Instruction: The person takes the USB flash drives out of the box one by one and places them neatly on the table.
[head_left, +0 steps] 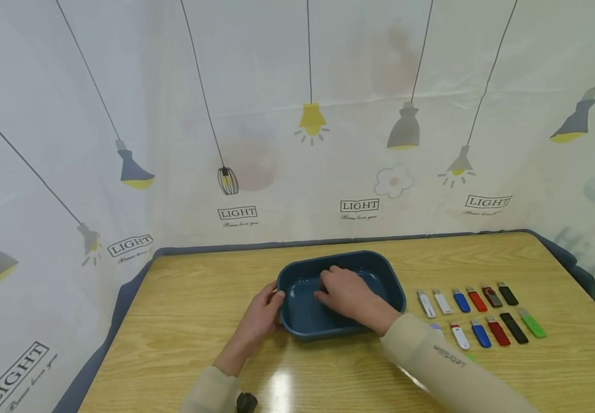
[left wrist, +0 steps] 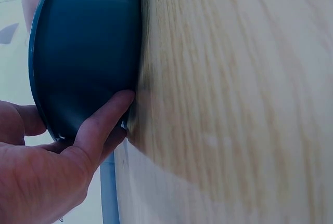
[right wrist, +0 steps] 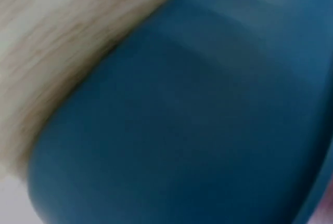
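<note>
A dark blue rounded-rectangular plastic tub (head_left: 302, 304) sits on the wooden table. My left hand (head_left: 260, 314) grips its left end, thumb over the rim and fingers along the outer wall; the left wrist view shows the fingertips low on that wall, close to the tabletop. Down inside the tub is my right hand (head_left: 347, 292), its fingers bent toward the floor. Whether those fingers hold anything I cannot tell. The right wrist view is filled mostly by the tub's outer wall (right wrist: 171, 115), with the hand almost wholly hidden.
Right of the tub, USB flash drives lie in rows, among them a white one (head_left: 426, 304), a red one (head_left: 477, 299), a black one (head_left: 514, 328) and a green one (head_left: 532, 323). My right sleeve (head_left: 452, 361) partly covers the nearer ones. A lamp-printed curtain (head_left: 276, 172) hangs behind the table.
</note>
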`<state>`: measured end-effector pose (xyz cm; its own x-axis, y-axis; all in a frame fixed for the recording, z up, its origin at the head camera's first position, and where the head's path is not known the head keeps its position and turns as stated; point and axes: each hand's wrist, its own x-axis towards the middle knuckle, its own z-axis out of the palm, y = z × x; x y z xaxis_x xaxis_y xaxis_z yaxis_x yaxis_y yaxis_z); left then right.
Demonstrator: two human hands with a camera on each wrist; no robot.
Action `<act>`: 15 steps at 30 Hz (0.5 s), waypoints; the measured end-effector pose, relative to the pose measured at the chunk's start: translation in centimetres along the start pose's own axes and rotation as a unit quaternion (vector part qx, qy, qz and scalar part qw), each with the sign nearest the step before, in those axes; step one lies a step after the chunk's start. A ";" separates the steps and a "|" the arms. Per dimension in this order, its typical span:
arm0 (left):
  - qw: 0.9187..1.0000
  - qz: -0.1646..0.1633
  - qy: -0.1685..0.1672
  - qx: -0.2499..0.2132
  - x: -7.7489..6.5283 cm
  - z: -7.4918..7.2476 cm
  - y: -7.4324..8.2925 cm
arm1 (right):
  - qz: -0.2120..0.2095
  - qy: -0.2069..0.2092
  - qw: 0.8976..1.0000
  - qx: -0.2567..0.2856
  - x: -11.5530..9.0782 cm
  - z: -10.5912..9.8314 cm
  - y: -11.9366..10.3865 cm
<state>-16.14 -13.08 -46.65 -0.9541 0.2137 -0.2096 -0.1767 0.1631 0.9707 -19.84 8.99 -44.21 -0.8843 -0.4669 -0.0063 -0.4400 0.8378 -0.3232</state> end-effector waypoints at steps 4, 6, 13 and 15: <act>1.000 -0.001 -0.001 -0.003 0.0 0.0 0.1 | 0.095 0.003 0.995 -0.001 0.5 0.4 -0.6; 1.000 -0.003 -0.001 -0.002 -0.1 0.0 0.1 | 0.116 -0.004 0.993 -0.013 0.9 0.7 -0.8; 1.000 0.000 0.001 0.006 -0.1 0.0 0.1 | 0.112 0.001 0.993 -0.040 1.7 1.5 -0.9; 1.000 0.001 0.003 0.006 -0.1 0.0 0.2 | 0.100 0.009 0.994 -0.040 1.8 1.7 -0.9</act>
<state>-16.05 -13.10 -46.47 -0.9558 0.2085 -0.2075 -0.1725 0.1740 0.9695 -20.77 6.97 -45.50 -0.9578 -0.2838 -0.0454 -0.2651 0.9334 -0.2418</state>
